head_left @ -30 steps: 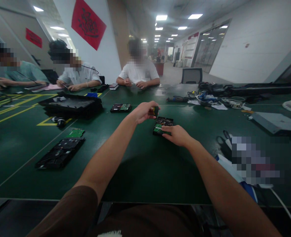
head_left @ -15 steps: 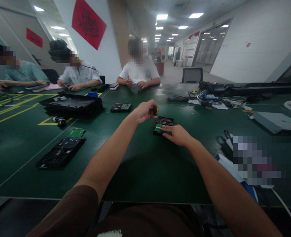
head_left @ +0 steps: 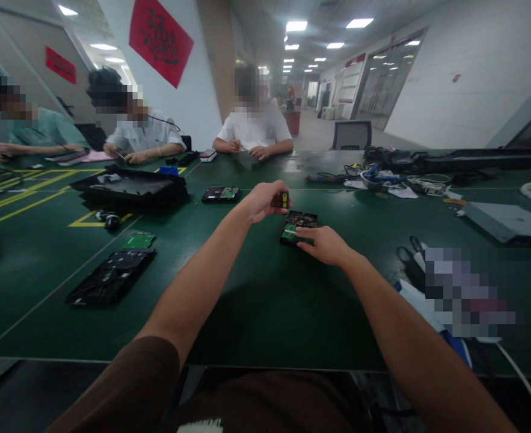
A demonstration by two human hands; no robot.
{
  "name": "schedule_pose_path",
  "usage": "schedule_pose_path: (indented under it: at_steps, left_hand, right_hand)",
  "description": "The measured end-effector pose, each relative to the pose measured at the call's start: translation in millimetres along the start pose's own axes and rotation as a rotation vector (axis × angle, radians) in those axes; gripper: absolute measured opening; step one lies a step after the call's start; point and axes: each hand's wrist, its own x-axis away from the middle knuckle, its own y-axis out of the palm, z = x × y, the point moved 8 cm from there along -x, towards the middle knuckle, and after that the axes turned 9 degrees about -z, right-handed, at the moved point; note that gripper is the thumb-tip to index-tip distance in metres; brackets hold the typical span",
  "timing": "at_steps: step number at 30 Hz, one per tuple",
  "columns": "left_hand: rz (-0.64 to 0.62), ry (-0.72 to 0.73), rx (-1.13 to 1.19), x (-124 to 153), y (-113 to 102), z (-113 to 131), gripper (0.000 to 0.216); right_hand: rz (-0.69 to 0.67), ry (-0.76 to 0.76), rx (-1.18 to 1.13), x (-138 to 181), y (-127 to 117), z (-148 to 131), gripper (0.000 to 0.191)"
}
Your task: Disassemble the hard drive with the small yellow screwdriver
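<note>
My left hand [head_left: 267, 202] is closed round a short black-and-yellow tool [head_left: 284, 200], just above the far side of a hard drive [head_left: 303, 218]. Most of the tool is hidden by the fingers; whether it touches the drive I cannot tell. The drive lies on the green table with its green circuit board [head_left: 288, 232] showing at the near end. My right hand [head_left: 326, 245] reaches in from the right, its fingers stretched out over that board and the thumb apart, near the drive's front edge.
Another hard drive [head_left: 220, 194] lies beyond my left wrist. Front left are a black drive casing [head_left: 112, 278] and a loose green circuit board [head_left: 139, 240]. Black trays [head_left: 130, 189] stand behind. Cables [head_left: 376, 177] and a grey metal box [head_left: 509, 222] lie right. Co-workers sit opposite.
The black-and-yellow tool has turned in my left hand, so more of its yellow face shows. My right hand stays in place on the drive.
</note>
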Motion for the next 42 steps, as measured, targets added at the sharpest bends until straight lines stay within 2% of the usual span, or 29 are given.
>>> schedule_pose_path:
  at_steps: [4,18,25,36,42]
  left_hand:
    - [-0.033,0.020,-0.003,-2.2,0.1,-0.1,0.013]
    - [-0.025,0.093,-0.092,-2.4,-0.9,4.9,0.010]
    - [-0.065,0.085,-0.074,0.1,3.4,5.9,0.010]
    - [-0.129,0.084,-0.059,3.5,11.2,9.1,0.012]
    - [-0.073,0.100,-0.143,4.2,6.4,11.5,0.014]
  right_hand:
    - [0.003,-0.008,0.005,0.2,0.5,-0.1,0.040]
    - [0.008,0.049,-0.033,3.6,-6.8,-5.1,0.038]
    - [-0.001,0.055,-0.021,5.0,-6.5,-5.6,0.038]
    - [0.005,-0.003,0.006,1.6,-2.0,-3.3,0.037]
    - [0.001,-0.003,0.009,1.9,-2.3,-4.1,0.038]
